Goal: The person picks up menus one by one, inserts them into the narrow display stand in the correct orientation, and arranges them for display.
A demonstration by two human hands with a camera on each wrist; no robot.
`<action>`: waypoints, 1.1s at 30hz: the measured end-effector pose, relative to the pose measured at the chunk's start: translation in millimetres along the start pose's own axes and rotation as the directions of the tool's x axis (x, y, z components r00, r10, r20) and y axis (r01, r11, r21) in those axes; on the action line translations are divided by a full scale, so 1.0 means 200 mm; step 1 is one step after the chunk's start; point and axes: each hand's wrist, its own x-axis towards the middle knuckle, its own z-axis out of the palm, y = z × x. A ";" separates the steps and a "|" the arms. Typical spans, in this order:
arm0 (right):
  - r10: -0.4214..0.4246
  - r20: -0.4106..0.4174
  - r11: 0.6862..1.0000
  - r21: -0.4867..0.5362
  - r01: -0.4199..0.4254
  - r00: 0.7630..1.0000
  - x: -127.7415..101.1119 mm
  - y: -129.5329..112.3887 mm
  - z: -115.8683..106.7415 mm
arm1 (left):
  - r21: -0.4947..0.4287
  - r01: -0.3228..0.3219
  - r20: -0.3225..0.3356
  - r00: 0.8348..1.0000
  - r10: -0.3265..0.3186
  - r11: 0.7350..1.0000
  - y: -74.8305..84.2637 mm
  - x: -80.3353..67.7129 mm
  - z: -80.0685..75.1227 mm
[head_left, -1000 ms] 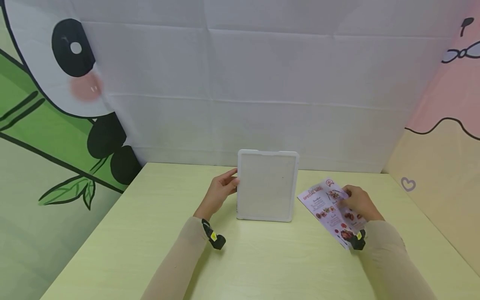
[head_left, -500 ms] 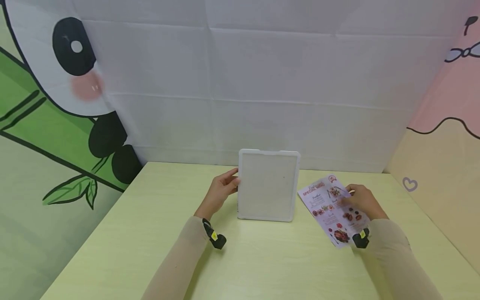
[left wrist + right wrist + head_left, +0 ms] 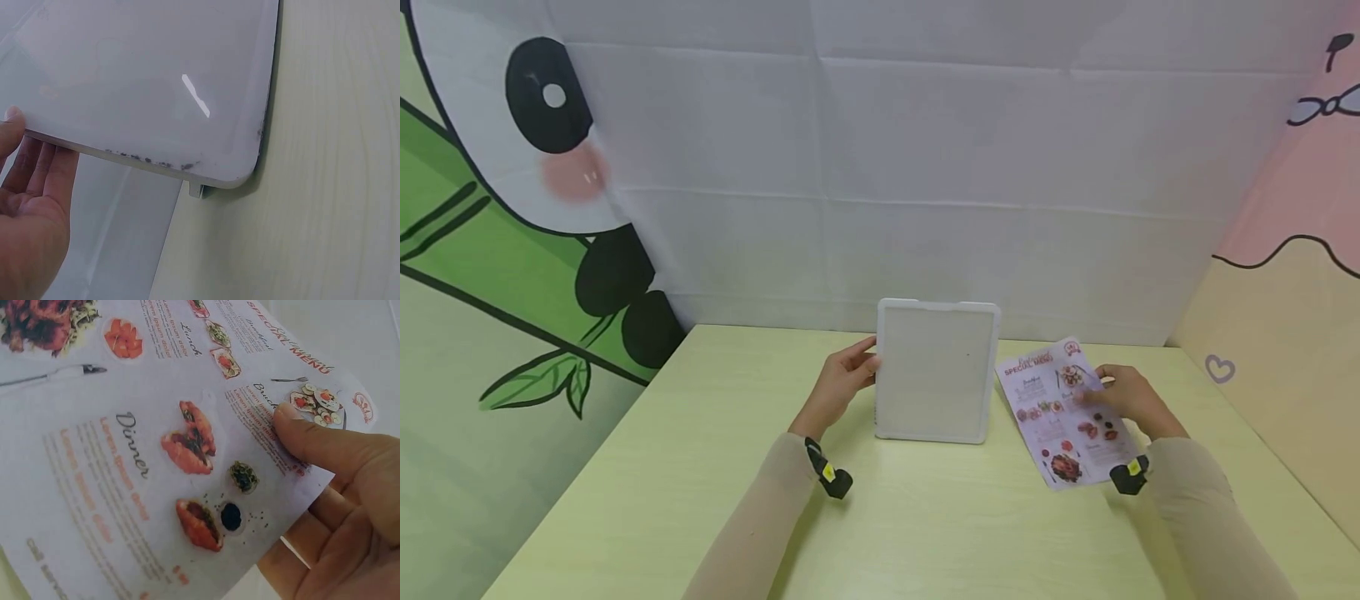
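A white framed display stand (image 3: 934,371) stands upright near the middle of the table, its panel blank. My left hand (image 3: 837,385) grips its left edge, thumb on the front and fingers behind. Dark scuff marks run along that edge of the stand (image 3: 150,94) in the left wrist view. To the right, a printed menu sheet (image 3: 1060,421) hangs tilted above the table. My right hand (image 3: 1131,396) pinches its right edge, the thumb lying on the printed face. The right wrist view shows the menu sheet (image 3: 156,425) bending slightly, with the other fingers underneath.
The pale yellow-green table (image 3: 925,525) ends at a white cloth backdrop (image 3: 925,167). A cartoon-printed wall (image 3: 512,333) rises on the left, and a pink and cream one (image 3: 1285,350) on the right. Both forearms wear long beige sleeves and wrist cameras.
The menu sheet has turned more upright, its lower end swinging left, as my right hand moved slightly right and up. My left hand and the stand have stayed in place.
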 end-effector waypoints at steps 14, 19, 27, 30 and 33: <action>-0.027 0.066 0.994 0.112 0.020 0.997 -0.02 -0.05 -0.03 | -0.003 -0.021 0.000 1.000 0.021 1.000 -0.01 0.00 0.00; -0.049 0.062 0.992 0.122 0.041 0.997 -0.03 -0.08 -0.03 | -0.006 -0.019 0.004 1.000 0.019 1.000 -0.01 -0.01 0.00; -0.052 0.035 0.989 0.141 0.047 0.998 -0.11 -0.14 0.00 | -0.012 -0.019 0.043 0.999 0.019 1.000 0.00 -0.06 -0.02; -0.053 0.026 0.988 0.147 0.048 0.998 -0.15 -0.16 0.01 | -0.015 -0.021 0.051 0.998 0.022 1.000 0.00 -0.08 -0.03; -0.052 0.012 0.987 0.154 0.050 0.999 -0.20 -0.19 0.02 | -0.016 -0.022 0.055 0.998 0.022 1.000 0.00 -0.09 -0.04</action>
